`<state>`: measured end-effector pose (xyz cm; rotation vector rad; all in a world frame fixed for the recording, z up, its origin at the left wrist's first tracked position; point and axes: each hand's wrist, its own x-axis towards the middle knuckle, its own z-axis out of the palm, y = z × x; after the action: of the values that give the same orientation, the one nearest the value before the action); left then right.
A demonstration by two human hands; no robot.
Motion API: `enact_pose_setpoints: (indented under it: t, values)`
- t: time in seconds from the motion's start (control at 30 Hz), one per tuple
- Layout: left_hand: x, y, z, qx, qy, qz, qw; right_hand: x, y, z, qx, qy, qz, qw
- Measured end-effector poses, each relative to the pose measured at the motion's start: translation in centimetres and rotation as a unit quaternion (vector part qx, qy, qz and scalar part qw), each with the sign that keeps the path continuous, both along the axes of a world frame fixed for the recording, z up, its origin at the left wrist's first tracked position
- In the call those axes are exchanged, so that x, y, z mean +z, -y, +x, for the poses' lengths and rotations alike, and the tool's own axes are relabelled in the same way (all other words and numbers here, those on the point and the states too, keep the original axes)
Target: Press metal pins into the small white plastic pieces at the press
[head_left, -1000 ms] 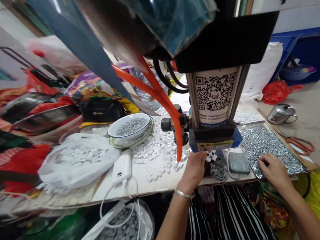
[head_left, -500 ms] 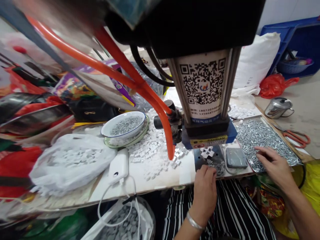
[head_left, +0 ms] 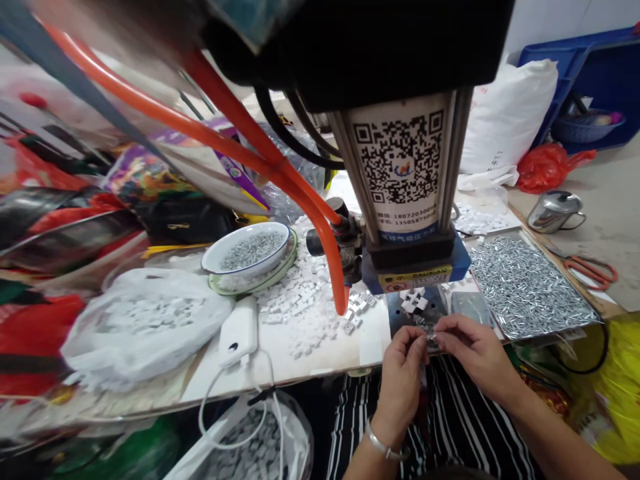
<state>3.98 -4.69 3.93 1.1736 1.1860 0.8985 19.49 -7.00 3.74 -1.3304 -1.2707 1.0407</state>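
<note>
My left hand (head_left: 404,370) is at the front edge of the press's metal base plate (head_left: 395,319), its fingers pinched together. Close beside it, my right hand (head_left: 473,353) also pinches with thumb and forefinger, and the fingertips of both hands nearly meet. Whatever is between the fingers is too small to make out. Just beyond the fingertips lie a small pile of grey metal bits (head_left: 423,323) and a cluster of white plastic pieces (head_left: 414,301). The press (head_left: 400,180), with a printed code on its cylinder, stands over the plate.
A tray of metal pins (head_left: 535,287) lies on the right, with orange-handled scissors (head_left: 590,270) and a steel mug (head_left: 556,212) beyond. Leftward are scattered white pieces (head_left: 295,293), an enamel bowl of pins (head_left: 250,250), a white plastic bag (head_left: 145,320) and a white power bank (head_left: 239,330). An orange hose (head_left: 280,172) hangs in front.
My right hand has moved left from the tray of pins to my left hand, its fingers now pinched. My left hand has stayed near the plate's front edge.
</note>
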Motion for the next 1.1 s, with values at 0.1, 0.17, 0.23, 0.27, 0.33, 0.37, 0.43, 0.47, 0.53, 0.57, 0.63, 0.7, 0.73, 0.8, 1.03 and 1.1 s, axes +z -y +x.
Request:
enact_pose_setpoints:
  t: [0.1, 0.17, 0.23, 0.27, 0.33, 0.37, 0.43, 0.47, 0.53, 0.57, 0.63, 0.7, 0.73, 0.8, 1.03, 1.1]
  values:
    - [0.2, -0.1, 0.0, 0.009, 0.004, 0.013, 1.000, 0.1, -0.5, -0.3, -0.003, 0.036, 0.016, 0.999]
    - [0.2, -0.1, 0.1, 0.016, -0.005, 0.023, 1.000, 0.1, -0.7, -0.2, -0.015, 0.047, 0.018, 0.999]
    - [0.1, -0.1, 0.1, 0.019, -0.014, 0.030, 0.999, 0.0, -0.7, -0.1, -0.022, 0.050, 0.017, 0.998]
    - [0.0, -0.1, 0.2, 0.018, -0.017, 0.032, 0.999, 0.0, -0.7, -0.1, -0.024, 0.051, 0.016, 0.998]
    - [-0.3, -0.1, 0.2, 0.018, -0.021, 0.041, 0.999, 0.0, -0.7, -0.1, -0.022, 0.053, 0.016, 0.998]
    - [-0.4, -0.1, 0.2, 0.019, -0.023, 0.046, 0.998, -0.1, -0.7, -0.1, -0.018, 0.055, 0.016, 0.998]
    - [-0.6, -0.1, 0.3, 0.020, -0.025, 0.057, 0.998, -0.1, -0.7, -0.1, -0.008, 0.063, 0.017, 0.998]
    - [-0.6, -0.1, 0.3, 0.020, -0.026, 0.060, 0.998, -0.1, -0.7, -0.2, -0.003, 0.066, 0.016, 0.998]
    - [-0.6, -0.1, 0.4, 0.021, -0.023, 0.056, 0.998, -0.1, -0.7, -0.2, 0.004, 0.066, 0.008, 0.998]
    - [-0.6, -0.2, 0.4, 0.022, -0.019, 0.051, 0.998, -0.1, -0.7, -0.2, 0.004, 0.062, 0.003, 0.998]
    - [-0.6, -0.2, 0.6, 0.027, -0.010, 0.042, 0.999, 0.0, -0.7, -0.1, 0.004, 0.047, -0.006, 0.999]
    - [-0.6, -0.1, 0.8, 0.030, -0.001, 0.039, 0.999, -0.1, -0.7, 0.0, 0.002, 0.035, -0.011, 0.999]
    - [-0.6, -0.1, 0.8, 0.031, 0.003, 0.040, 0.999, -0.1, -0.7, 0.0, 0.003, 0.033, -0.012, 0.999]
    - [-0.8, -0.1, 1.0, 0.031, 0.003, 0.045, 0.999, -0.2, -0.7, 0.1, 0.003, 0.037, -0.014, 0.999]
    - [-1.1, -0.1, 0.6, 0.036, -0.050, 0.102, 0.993, -0.2, -0.8, 0.2, -0.031, 0.024, -0.015, 0.999]
    - [-1.0, 0.1, 0.7, 0.021, -0.048, 0.118, 0.992, -0.1, -0.8, 0.1, -0.040, 0.014, -0.012, 0.999]
